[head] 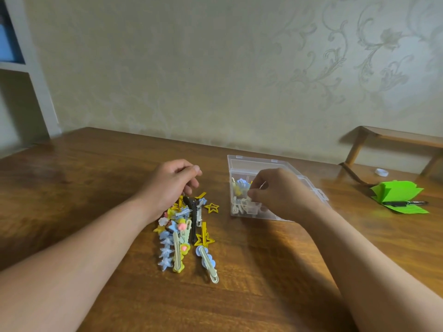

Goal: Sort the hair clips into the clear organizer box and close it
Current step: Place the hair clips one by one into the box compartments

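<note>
- Loose hair clips (185,232) lie piled on the bench (251,271) just below your left hand (171,185).
- Your left hand's fingers curl over the pile's far end; what they grip, you cannot tell.
- Your right hand (279,192) pinches a thin clip over the open clear organizer box (242,185).

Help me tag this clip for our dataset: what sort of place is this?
Probably a room in a home, not a workshop. A wooden table stands against a wall with ornate floral wallpaper, a white shelf unit stands at the left, and a pile of hair clips lies beside a clear organizer box.
</note>
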`<action>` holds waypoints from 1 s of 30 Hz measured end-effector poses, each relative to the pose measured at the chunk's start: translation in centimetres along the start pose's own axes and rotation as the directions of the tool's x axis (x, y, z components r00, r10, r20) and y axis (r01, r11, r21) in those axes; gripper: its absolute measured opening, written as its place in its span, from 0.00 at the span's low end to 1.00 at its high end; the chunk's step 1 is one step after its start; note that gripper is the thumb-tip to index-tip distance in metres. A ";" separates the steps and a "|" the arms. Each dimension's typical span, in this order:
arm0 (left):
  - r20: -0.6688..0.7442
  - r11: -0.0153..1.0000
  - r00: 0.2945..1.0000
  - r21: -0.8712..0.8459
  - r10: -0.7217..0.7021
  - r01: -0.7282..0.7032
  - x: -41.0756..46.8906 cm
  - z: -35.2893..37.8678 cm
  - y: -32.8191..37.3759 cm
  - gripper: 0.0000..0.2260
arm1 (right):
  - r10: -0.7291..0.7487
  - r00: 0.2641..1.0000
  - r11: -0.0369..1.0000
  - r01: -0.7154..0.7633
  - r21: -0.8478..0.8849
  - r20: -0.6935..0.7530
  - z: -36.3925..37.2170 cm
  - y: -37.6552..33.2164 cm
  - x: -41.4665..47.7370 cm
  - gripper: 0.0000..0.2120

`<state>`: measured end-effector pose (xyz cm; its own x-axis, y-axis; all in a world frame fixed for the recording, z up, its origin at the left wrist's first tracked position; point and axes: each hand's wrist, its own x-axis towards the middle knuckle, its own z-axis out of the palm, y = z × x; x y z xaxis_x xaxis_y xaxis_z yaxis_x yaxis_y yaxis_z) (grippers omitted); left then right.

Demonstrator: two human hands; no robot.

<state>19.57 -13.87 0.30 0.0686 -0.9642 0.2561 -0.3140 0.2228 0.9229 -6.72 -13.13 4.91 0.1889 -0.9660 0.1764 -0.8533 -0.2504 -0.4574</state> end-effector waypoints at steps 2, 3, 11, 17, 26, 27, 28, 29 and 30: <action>-0.002 1.000 1.000 0.000 -0.002 0.002 0.0 0.0 -0.1 0.10 | -0.004 1.000 1.000 0.004 -0.018 -0.026 0.0 0.0 0.0 0.03; -0.004 1.000 1.000 -0.003 -0.003 0.003 0.0 0.0 -0.1 0.10 | -0.015 0.998 0.999 0.012 -0.041 -0.056 -0.1 -0.1 -0.1 0.04; 0.004 0.997 1.000 -0.071 -0.031 0.031 0.0 0.0 0.4 0.13 | -0.303 0.949 0.952 0.306 0.023 -0.091 -1.6 -4.5 -2.3 0.07; 0.006 0.999 1.000 -0.027 -0.031 0.031 0.3 0.0 0.2 0.11 | -0.367 0.833 0.907 0.420 -0.041 0.414 -0.9 -7.4 -4.9 0.16; -0.001 1.000 1.000 0.004 -0.002 0.002 0.3 0.0 -0.1 0.10 | -0.357 0.742 0.848 0.513 -0.137 0.567 0.4 -7.7 -5.8 0.12; -0.004 1.000 1.000 0.002 -0.002 0.002 0.3 0.0 -0.1 0.10 | -0.360 0.741 0.849 0.512 -0.130 0.567 0.4 -7.6 -5.7 0.11; -0.006 1.000 1.000 0.001 -0.004 0.004 0.4 0.1 -0.1 0.10 | -0.360 0.738 0.854 0.507 -0.117 0.571 0.3 -7.6 -5.6 0.10; -0.007 1.000 1.000 0.000 -0.007 0.007 0.4 0.1 -0.2 0.10 | -0.362 0.736 0.860 0.500 -0.099 0.572 0.2 -7.5 -5.5 0.10; -0.006 1.000 1.000 -0.008 -0.011 0.011 0.4 0.1 -0.1 0.10 | -0.369 0.738 0.872 0.486 -0.065 0.565 -0.1 -7.5 -5.4 0.09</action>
<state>19.51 -14.29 0.25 0.0775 -0.9657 0.2478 -0.3057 0.2135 0.9279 -1.38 -6.06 7.49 0.7292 -0.6565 -0.1933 -0.6834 -0.6834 -0.2568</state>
